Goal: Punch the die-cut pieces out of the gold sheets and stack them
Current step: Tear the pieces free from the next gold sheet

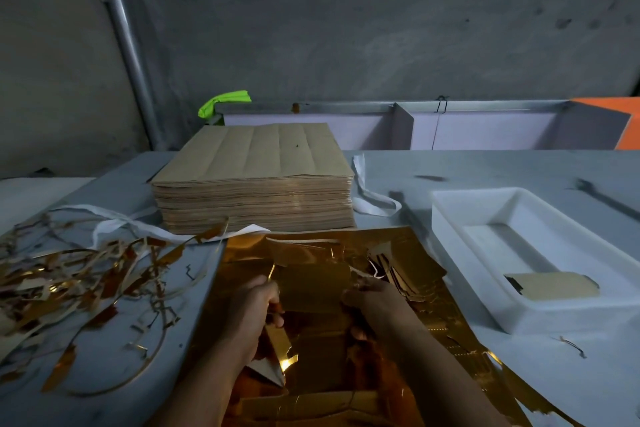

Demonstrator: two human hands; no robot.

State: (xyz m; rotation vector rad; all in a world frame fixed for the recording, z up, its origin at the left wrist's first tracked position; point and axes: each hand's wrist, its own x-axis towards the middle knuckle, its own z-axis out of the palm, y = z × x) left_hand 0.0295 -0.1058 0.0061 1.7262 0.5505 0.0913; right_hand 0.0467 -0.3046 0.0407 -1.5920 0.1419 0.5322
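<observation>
**Hands: both on one piece, working it free of the sheet**

Left hand is curled over the left edge of a rectangular die-cut piece. Right hand pinches its right edge. Neither hand is open, and neither holds anything else.

The piece sits low over the gold sheet, which lies flat on the desk right in front of me. I can't tell whether all its tabs are torn yet.

Handling, my read:
- Light foil-faced card, stiff enough to keep flat between two edge grips.
- The foil face looks slick and will likely crease or mark, so grip the edges, not the face.
- The waste web around it is thin and probably tears easily. Peel slowly at the tabs and keep the pull low and parallel to the sheet.

One finished piece lies in the white tray to my right, so that's where I'd stack this one. Scrap strips are piled to my left. The fresh stack sits behind the sheet, brown side up.
</observation>
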